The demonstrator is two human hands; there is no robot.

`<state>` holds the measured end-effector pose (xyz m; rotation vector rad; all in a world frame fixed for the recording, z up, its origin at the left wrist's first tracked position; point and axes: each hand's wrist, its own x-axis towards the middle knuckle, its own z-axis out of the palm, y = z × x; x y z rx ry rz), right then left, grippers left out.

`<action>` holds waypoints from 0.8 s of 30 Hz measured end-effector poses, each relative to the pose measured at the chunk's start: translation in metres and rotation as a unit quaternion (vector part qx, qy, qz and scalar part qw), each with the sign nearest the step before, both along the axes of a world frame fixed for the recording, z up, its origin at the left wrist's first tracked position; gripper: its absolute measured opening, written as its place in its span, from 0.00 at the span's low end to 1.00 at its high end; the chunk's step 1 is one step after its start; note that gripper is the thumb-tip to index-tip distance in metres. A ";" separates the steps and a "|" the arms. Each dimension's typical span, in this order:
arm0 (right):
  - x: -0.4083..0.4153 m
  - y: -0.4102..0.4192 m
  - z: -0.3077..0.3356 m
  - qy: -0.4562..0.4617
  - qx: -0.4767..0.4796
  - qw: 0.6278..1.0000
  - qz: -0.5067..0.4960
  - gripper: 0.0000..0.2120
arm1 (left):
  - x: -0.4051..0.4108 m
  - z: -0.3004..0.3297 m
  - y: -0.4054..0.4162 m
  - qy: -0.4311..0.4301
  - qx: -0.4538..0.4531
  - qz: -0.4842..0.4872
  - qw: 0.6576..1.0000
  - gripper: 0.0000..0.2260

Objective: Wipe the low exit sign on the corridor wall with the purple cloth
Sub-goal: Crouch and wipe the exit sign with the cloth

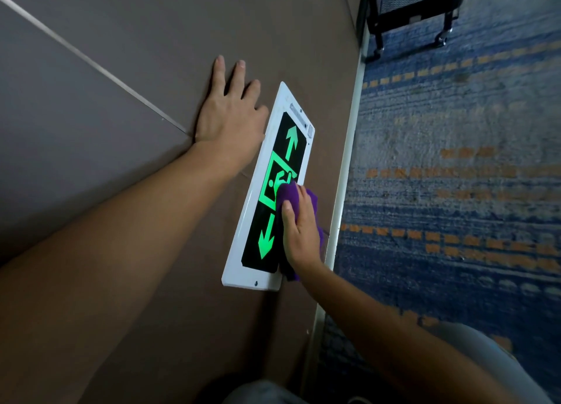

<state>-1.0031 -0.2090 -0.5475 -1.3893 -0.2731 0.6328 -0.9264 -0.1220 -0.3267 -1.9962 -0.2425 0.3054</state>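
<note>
The exit sign [267, 172] is a white-framed black panel with two green arrows and a green running figure, fixed low on the brown wall. My right hand [300, 230] presses the purple cloth [288, 195] flat against the sign's lower right part, covering part of the running figure. The cloth bunches out above and below my fingers. My left hand [230, 115] lies flat on the wall, fingers spread, touching the sign's upper left edge and holding nothing.
A white skirting strip [349, 166] runs along the foot of the wall [121, 130]. Blue carpet with orange dashes [455, 191] covers the floor. A black wheeled cart [413, 11] stands further down the corridor. My knees show at the bottom edge.
</note>
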 end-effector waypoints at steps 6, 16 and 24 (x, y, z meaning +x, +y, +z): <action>0.065 0.034 -0.008 -0.017 -0.021 1.000 -0.014 0.28 | 0.008 -0.002 0.005 0.001 -0.002 0.000 1.000 0.24; 0.168 0.080 0.006 0.002 -0.039 0.998 -0.055 0.25 | 0.009 -0.001 0.004 -0.022 -0.033 -0.007 0.999 0.18; 0.165 0.081 0.015 0.058 -0.021 0.996 -0.066 0.20 | -0.002 0.011 -0.006 -0.009 -0.042 0.012 0.999 0.21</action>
